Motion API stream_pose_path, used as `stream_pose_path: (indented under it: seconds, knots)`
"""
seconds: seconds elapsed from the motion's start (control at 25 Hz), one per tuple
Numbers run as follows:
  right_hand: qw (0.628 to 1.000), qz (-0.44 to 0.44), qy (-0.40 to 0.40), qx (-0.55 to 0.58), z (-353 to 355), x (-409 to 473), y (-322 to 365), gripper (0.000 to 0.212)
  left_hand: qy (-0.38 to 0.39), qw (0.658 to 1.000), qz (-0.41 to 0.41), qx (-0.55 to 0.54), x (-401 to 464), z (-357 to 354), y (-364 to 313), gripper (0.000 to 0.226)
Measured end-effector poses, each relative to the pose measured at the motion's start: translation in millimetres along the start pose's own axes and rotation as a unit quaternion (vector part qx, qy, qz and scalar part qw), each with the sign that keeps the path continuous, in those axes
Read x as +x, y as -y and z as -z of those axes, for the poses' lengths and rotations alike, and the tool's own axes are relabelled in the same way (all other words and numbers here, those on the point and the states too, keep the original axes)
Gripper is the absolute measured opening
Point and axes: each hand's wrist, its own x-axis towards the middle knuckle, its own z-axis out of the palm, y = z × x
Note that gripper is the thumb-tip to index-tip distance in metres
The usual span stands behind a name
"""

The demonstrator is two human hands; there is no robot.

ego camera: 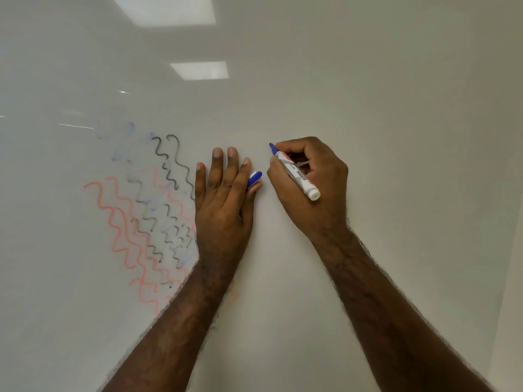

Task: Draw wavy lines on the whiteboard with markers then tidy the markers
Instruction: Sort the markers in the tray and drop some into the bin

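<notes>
A glossy whiteboard [368, 94] fills the view. My right hand [308, 190] grips an uncapped blue marker [297, 174], white-bodied, its blue tip touching the board at the upper left of the hand. My left hand [223, 199] lies flat on the board with straight fingers, and the marker's blue cap [255, 178] is tucked between thumb and forefinger. Left of that hand run black wavy lines [174, 162], red wavy lines [113, 219] and faint smeared blue marks [119, 131].
Ceiling lights reflect in the board at the top [167, 8] and middle [199, 70]. The board's right edge meets a pale wall [509, 292]. Bare board lies to the right of and above my right hand.
</notes>
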Motion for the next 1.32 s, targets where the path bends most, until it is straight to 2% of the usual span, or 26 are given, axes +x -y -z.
stream_pose_path:
  seconds: [0.12,0.28,0.44,0.56,0.72,0.88,0.92,1.08,1.24,1.32]
  knots:
    - [0.997,-0.034,-0.068,0.002,4,-5,3,0.017,-0.004,1.000,-0.002,0.005,0,-1,0,0.043]
    - [0.998,-0.048,-0.030,0.018,8,-24,-1,0.016,-0.006,1.000,0.000,0.007,0,-1,1,0.043]
    - [0.993,-0.091,-0.057,0.041,13,-39,-3,0.014,-0.009,1.000,0.001,0.006,0,-2,1,0.043]
    - [0.995,-0.091,-0.017,0.048,13,-54,-1,0.012,-0.008,1.000,-0.002,0.010,-1,-2,2,0.044]
    - [0.990,-0.115,-0.050,0.061,17,-63,-9,0.013,-0.004,1.000,-0.001,0.014,-1,-2,2,0.045]
    - [0.993,-0.105,0.032,0.051,13,-85,-7,0.010,-0.012,1.000,-0.004,0.020,-1,-3,3,0.043]
    - [0.993,-0.102,0.033,0.046,15,-88,-8,0.010,-0.013,1.000,-0.003,0.020,-1,-3,3,0.043]
    - [0.990,-0.123,-0.053,0.034,21,-98,-19,0.009,-0.016,1.000,-0.004,0.018,-2,-3,2,0.042]
    - [0.996,-0.081,0.022,0.015,22,-113,-19,0.012,-0.017,1.000,-0.002,0.019,-3,-2,1,0.041]
    - [0.992,-0.117,-0.018,0.040,25,-104,-16,0.011,-0.013,1.000,0.003,0.019,-4,-2,0,0.041]
